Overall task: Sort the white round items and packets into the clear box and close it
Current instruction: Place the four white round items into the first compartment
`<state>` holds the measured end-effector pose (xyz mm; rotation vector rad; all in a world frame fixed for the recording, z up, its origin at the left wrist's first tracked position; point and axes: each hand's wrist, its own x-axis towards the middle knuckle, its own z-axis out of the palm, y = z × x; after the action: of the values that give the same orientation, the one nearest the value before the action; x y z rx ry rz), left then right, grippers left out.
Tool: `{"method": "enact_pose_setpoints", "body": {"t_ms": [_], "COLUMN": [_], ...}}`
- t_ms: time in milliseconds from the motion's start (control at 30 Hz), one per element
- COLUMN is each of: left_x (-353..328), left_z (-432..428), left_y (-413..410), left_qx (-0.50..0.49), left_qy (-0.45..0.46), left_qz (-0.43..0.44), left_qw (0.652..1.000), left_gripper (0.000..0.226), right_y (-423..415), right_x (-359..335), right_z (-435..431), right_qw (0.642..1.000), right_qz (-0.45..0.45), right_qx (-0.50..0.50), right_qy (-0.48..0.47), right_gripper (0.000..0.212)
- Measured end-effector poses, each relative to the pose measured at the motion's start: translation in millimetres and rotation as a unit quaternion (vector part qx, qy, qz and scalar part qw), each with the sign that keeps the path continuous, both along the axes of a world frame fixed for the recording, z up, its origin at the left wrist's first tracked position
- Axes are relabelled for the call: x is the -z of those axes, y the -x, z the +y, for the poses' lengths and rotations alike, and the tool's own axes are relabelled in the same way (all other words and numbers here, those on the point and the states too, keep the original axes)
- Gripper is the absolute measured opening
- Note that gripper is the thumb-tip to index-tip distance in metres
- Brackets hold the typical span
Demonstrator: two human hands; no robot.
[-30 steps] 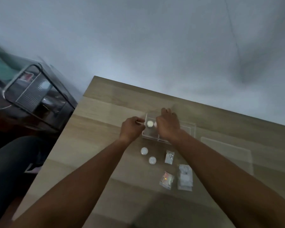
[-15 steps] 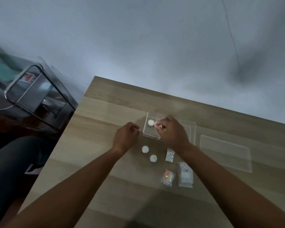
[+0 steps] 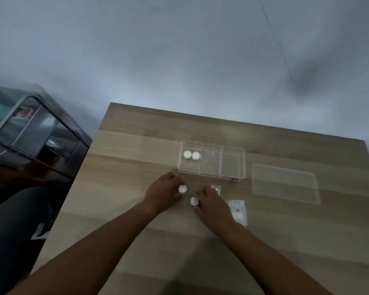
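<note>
Since half a second earlier both hands had drawn back from the clear box toward the person, and the box's leftmost compartment now held two white round items side by side instead of one. The left hand lay on the desk just in front of the box's left end, its fingertips closed on a third white round item. The right hand lay beside it, nearer the person than the box's middle, fingers pinched on a fourth white round item. The box stood open with three compartments, the middle and right ones looking bare. Its clear lid lay flat on the desk to the right of the box, apart from it. A small packet rested just in front of the box, partly hidden by the right hand's fingers, and a pale packet lay farther from the box, touching that hand's right side.
</note>
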<state>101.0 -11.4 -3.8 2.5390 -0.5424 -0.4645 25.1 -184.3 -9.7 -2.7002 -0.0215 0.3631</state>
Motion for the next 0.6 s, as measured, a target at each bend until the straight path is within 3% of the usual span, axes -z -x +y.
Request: {"method": "enact_pose_setpoints", "body": {"t_ms": [333,500,600], "left_x": [-39,-54,-56], "left_z": [-8,-36,-53], "left_y": [-35,-81,-93], "left_qx": [-0.011,0.056,0.132], "left_qy": [0.043,-0.124,-0.245], "left_qz": [-0.122,-0.128,-0.117], "left_qw": [0.992,0.982,0.953], "left_gripper": [0.036,0.033,0.030], "right_y": [17,28,30], "right_x": [-9,-17,-21], "right_z": [-17,-29,-37], "right_qw": [0.993,0.983,0.976], "right_qz": [-0.044,-0.073,-0.084], "right_qx": [0.064,0.114,0.145], "right_qy": [-0.093,-0.126,-0.136], "right_gripper": [0.029,0.028,0.028]}}
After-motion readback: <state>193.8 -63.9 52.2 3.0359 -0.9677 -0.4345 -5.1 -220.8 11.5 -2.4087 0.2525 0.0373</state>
